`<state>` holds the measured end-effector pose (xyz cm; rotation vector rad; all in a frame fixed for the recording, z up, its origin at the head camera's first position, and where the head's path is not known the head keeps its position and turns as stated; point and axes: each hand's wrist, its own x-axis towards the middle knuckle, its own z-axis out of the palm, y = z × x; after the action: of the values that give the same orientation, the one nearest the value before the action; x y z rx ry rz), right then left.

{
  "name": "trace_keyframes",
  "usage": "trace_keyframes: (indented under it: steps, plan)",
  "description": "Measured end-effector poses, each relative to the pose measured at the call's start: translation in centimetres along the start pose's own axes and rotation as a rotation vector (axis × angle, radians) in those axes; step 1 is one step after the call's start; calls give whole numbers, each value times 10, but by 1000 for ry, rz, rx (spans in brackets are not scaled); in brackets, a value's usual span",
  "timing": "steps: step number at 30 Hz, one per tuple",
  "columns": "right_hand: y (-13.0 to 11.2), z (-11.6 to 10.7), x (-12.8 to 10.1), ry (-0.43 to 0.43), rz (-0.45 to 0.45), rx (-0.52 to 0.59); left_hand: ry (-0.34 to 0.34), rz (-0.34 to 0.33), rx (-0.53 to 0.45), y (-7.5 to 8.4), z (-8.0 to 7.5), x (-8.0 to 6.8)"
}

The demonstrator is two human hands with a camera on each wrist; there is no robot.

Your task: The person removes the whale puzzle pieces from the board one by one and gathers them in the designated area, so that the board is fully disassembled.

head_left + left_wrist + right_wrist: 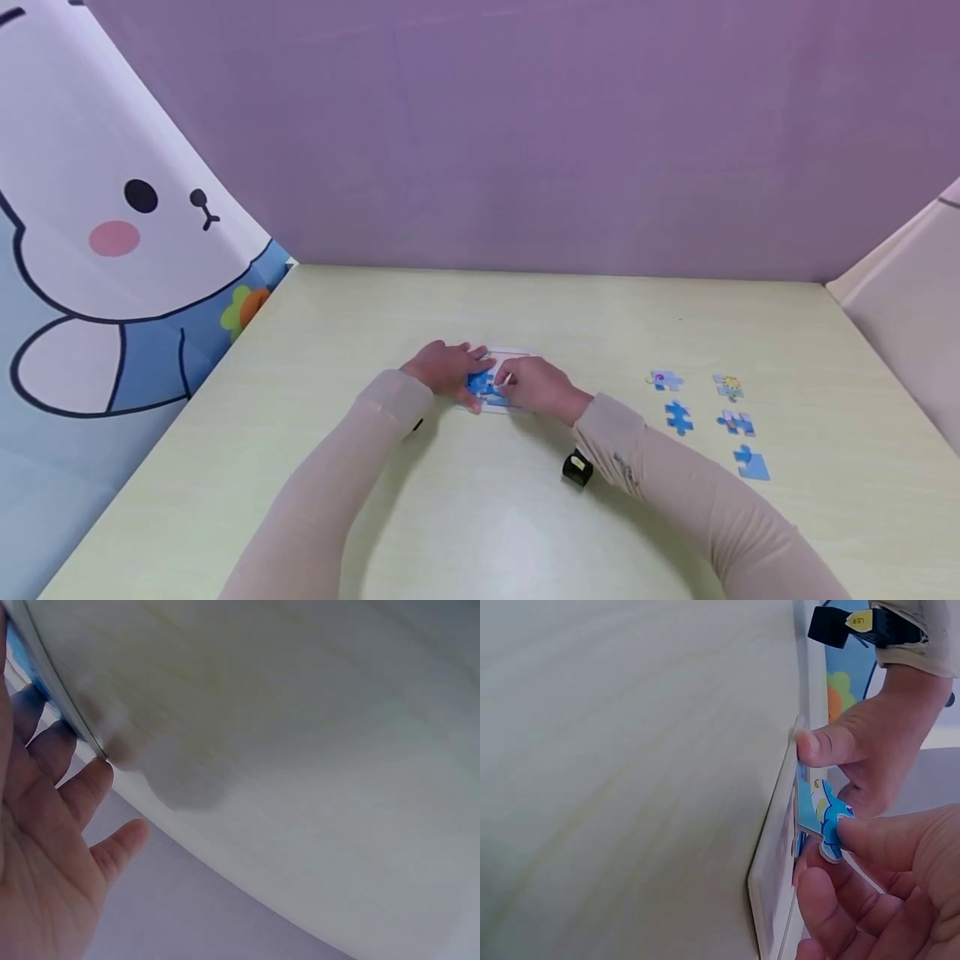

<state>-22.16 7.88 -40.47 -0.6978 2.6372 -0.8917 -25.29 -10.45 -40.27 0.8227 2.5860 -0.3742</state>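
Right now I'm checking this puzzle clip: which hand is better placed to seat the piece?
Likely the right hand: it pinches the blue piece over the puzzle tray, while the left hand touches the tray's edge.

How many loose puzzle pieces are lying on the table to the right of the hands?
5: two in the far row, two in the middle row, one nearest. More pieces sit in the tray, partly hidden under the hands.
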Motion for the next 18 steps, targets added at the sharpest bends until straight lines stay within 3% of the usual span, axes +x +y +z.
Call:
trace_keyframes:
  steps: [9, 18]
  plan:
    - [6, -9, -10, 2, 86, 28, -5, -14, -23, -1, 0, 1]
    - [29, -26, -31, 34, 80, 29, -21, -14, -72, -1, 1, 1]
